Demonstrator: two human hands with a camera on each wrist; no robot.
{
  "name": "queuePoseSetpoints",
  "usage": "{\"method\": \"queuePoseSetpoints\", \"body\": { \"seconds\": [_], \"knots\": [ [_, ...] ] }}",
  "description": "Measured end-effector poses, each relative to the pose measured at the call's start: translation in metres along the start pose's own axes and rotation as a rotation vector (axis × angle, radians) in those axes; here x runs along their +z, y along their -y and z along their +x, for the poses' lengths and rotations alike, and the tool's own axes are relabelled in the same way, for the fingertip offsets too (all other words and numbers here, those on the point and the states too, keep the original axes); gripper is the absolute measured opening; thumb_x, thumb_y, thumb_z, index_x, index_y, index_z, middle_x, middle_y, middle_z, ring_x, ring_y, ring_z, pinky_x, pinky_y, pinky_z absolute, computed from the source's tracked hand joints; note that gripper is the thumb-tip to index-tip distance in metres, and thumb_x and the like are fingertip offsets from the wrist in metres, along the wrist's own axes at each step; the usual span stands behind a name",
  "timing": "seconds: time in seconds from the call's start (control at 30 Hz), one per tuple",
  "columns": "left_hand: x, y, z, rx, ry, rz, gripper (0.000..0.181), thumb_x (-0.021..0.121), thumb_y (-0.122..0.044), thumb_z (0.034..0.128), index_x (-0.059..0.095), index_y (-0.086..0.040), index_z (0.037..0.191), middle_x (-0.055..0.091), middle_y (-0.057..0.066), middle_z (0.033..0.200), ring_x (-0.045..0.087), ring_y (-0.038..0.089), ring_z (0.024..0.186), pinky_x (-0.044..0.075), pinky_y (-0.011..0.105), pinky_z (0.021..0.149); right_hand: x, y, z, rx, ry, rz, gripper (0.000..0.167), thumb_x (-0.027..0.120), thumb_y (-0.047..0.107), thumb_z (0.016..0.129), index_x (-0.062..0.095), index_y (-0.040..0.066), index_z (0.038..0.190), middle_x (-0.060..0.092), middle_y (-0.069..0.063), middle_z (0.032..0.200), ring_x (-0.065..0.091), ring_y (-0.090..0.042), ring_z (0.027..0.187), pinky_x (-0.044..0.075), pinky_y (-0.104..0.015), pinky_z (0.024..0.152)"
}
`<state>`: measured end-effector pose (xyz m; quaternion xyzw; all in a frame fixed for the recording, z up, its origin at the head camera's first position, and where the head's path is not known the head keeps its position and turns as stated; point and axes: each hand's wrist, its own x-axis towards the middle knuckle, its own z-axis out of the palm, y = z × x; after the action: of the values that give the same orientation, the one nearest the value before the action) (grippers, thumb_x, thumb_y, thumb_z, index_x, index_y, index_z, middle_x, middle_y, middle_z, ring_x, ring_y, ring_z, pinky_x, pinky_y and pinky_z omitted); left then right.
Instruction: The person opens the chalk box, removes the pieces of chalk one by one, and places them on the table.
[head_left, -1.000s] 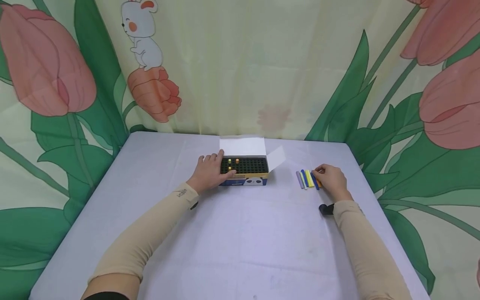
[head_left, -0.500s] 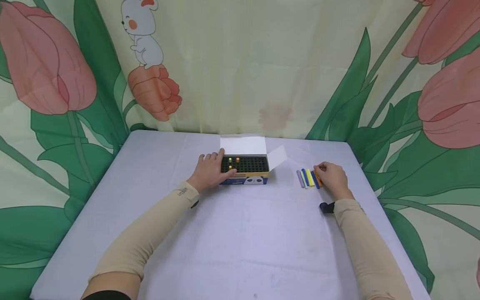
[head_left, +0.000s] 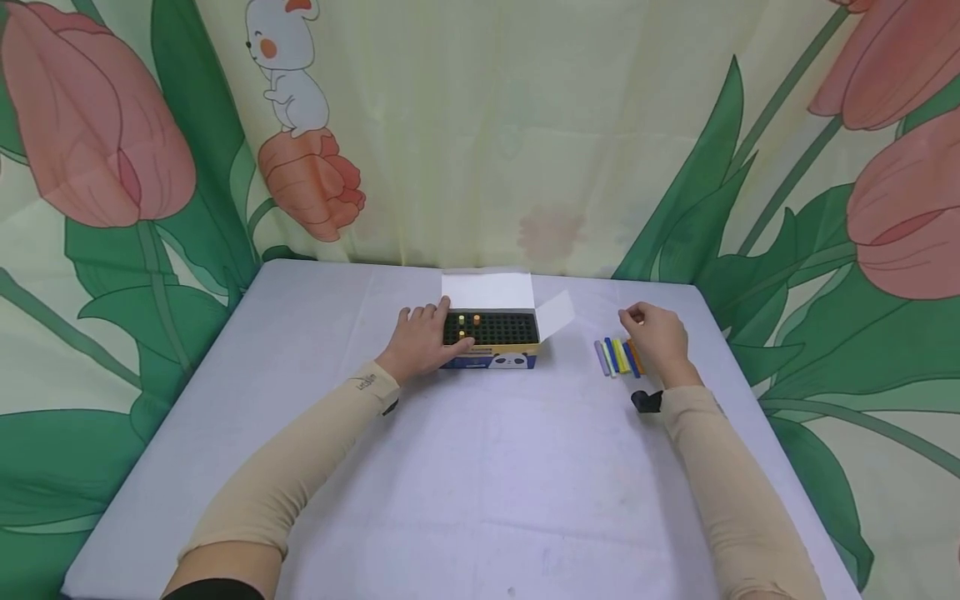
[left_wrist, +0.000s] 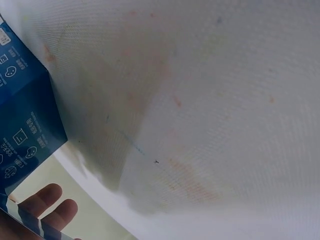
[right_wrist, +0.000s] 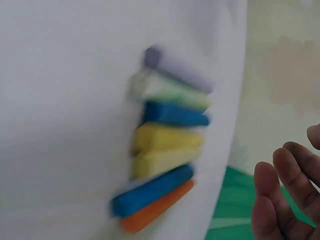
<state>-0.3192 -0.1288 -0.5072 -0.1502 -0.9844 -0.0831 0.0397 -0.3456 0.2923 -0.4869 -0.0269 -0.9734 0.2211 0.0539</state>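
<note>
My left hand (head_left: 420, 340) steadies the left end of a blue and yellow box (head_left: 512, 362). Its thumb lies along the front and its fingers reach the back corner. Inside the box is a black insert (head_left: 506, 331) with rows of holes, where a few yellow and orange chalk sticks (head_left: 476, 320) stand upright. My right hand (head_left: 657, 340) is raised beside a row of loose chalk sticks, with fingertips curled together; whether they pinch a stick is hidden. The row shows purple (right_wrist: 180, 70), whitish green, blue (right_wrist: 175, 114), yellow, a second blue (right_wrist: 152, 191) and orange chalk (right_wrist: 159, 207).
The box's white lid (head_left: 487, 291) stands open at the back, and a side flap (head_left: 555, 315) sticks out to the right. A white cloth (head_left: 480, 475) covers the table. Behind hangs a curtain (head_left: 480, 142) printed with tulips.
My right hand has lifted off the right end of the chalk row and moved slightly back and left. The left hand and the box have stayed in place.
</note>
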Motion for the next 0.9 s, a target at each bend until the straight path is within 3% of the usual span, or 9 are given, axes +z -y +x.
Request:
{"method": "queuePoseSetpoints", "body": {
  "seconds": [0.2,0.4,0.57,0.77,0.9],
  "knots": [
    [0.002,0.000,0.002,0.000,0.010,-0.004,0.105,0.040,-0.082,0.0933,0.029,-0.002,0.161,0.058,0.025,0.143,0.055,0.041,0.133,0.035,0.064,0.113,-0.005,0.034,0.003,-0.141,-0.041,0.027,0.043,0.054,0.045,0.105,0.072,0.008,0.119,0.076,-0.013,0.099,0.072,-0.025,0.079,0.052,-0.040,0.067],
    [0.003,0.001,0.003,-0.004,0.002,-0.013,0.105,0.040,-0.082,0.0932,0.028,-0.002,0.161,0.058,0.025,0.142,0.055,0.042,0.133,0.034,0.064,0.113,-0.006,0.076,0.004,-0.244,-0.095,0.075,0.039,0.057,0.044,0.105,0.074,0.010,0.116,0.078,-0.010,0.099,0.074,-0.025,0.077,0.052,-0.042,0.067],
    [0.003,0.002,0.003,-0.004,-0.005,-0.008,0.105,0.040,-0.082,0.0932,0.029,-0.003,0.161,0.059,0.025,0.141,0.055,0.042,0.132,0.035,0.064,0.113,-0.003,0.109,0.004,-0.293,-0.122,0.103,0.039,0.057,0.043,0.105,0.075,0.011,0.118,0.078,-0.008,0.108,0.074,-0.025,0.082,0.054,-0.042,0.069],
    [0.004,0.002,0.003,0.001,-0.002,-0.004,0.105,0.040,-0.082,0.0933,0.029,-0.003,0.161,0.058,0.025,0.142,0.055,0.042,0.132,0.035,0.064,0.112,0.000,0.141,0.003,-0.324,-0.203,0.113,0.028,0.062,0.035,0.102,0.077,0.013,0.112,0.078,-0.004,0.101,0.072,-0.025,0.089,0.054,-0.042,0.070],
    [0.002,0.002,0.002,-0.002,0.012,-0.005,0.105,0.039,-0.083,0.0932,0.028,-0.003,0.161,0.057,0.025,0.144,0.054,0.043,0.134,0.034,0.064,0.113,0.004,0.157,0.002,-0.347,-0.210,0.122,0.024,0.063,0.033,0.102,0.078,0.014,0.109,0.077,-0.003,0.097,0.071,-0.023,0.087,0.053,-0.041,0.070]
  ]
}}
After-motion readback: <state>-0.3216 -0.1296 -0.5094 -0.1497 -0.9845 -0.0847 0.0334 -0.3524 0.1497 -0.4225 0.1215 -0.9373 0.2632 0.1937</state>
